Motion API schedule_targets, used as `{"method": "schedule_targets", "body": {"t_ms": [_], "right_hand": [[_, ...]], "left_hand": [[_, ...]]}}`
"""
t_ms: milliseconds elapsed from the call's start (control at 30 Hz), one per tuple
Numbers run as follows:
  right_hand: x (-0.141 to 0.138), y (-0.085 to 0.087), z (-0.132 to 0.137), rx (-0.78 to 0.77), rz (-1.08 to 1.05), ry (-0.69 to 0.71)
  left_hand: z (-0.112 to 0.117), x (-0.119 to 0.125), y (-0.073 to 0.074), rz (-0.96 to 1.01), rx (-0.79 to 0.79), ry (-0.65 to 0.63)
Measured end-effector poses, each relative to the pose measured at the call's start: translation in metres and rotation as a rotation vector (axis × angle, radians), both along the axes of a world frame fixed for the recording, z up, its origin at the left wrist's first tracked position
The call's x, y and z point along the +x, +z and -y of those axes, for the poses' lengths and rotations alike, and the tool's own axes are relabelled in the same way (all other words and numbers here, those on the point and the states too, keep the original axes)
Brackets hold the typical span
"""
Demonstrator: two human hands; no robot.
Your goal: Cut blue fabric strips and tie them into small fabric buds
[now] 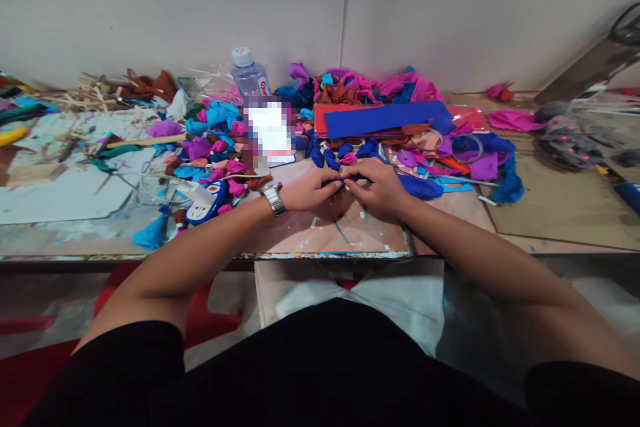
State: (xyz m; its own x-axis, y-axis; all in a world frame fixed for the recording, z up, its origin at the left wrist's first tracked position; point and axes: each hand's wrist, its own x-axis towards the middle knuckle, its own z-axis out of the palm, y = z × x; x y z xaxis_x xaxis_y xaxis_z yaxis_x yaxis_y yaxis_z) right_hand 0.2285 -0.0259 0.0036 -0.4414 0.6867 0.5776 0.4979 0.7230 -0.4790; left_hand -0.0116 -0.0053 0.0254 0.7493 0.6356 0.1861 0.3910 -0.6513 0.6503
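Observation:
My left hand [311, 191], with a metal watch on its wrist, and my right hand [379, 188] meet at the middle of the worktable [320, 233]. Both are closed, pinching one small dark blue piece of crepe paper [345, 179] between their fingertips. Just beyond the fingers lie several finished dark blue paper buds [330, 157]. A heap of pink, purple and light blue paper buds [220, 153] lies to the left of my left hand. A dark blue scrap [421, 187] lies right of my right hand.
A plastic water bottle [249, 77] stands at the back by the wall. A blue sheet on red sheets [385, 119] lies behind the hands. A tape ring [467, 147] sits right of them. Wooden sticks [95, 90] are piled back left, and white card [60, 193] lies at the left.

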Motion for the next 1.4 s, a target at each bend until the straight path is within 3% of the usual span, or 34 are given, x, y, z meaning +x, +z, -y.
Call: {"method": "schedule_targets", "body": {"t_ms": [333,667,800,933,1067,1400], "right_hand": [[-0.002,0.001,-0.001,0.008,0.001,-0.004],[-0.001,-0.001,-0.001,0.001,-0.008,-0.014],[-0.001,-0.003,-0.001,0.01,-0.07,-0.044],[0.0,-0.004,-0.001,-0.018,-0.094,-0.093],[0.001,-0.004,-0.001,0.014,-0.109,-0.106],[0.002,-0.002,-0.004,0.125,-0.096,-0.05]], "left_hand": [[-0.005,0.0,-0.007,0.07,-0.131,-0.023],[0.003,0.0,0.001,-0.038,0.058,0.033],[0.002,-0.001,0.003,0.05,0.047,0.099],[-0.006,-0.002,-0.004,0.263,0.02,0.212],[-0.011,-0.001,-0.01,0.401,-0.043,0.242],[-0.012,-0.003,-0.012,0.337,0.09,0.307]]}}
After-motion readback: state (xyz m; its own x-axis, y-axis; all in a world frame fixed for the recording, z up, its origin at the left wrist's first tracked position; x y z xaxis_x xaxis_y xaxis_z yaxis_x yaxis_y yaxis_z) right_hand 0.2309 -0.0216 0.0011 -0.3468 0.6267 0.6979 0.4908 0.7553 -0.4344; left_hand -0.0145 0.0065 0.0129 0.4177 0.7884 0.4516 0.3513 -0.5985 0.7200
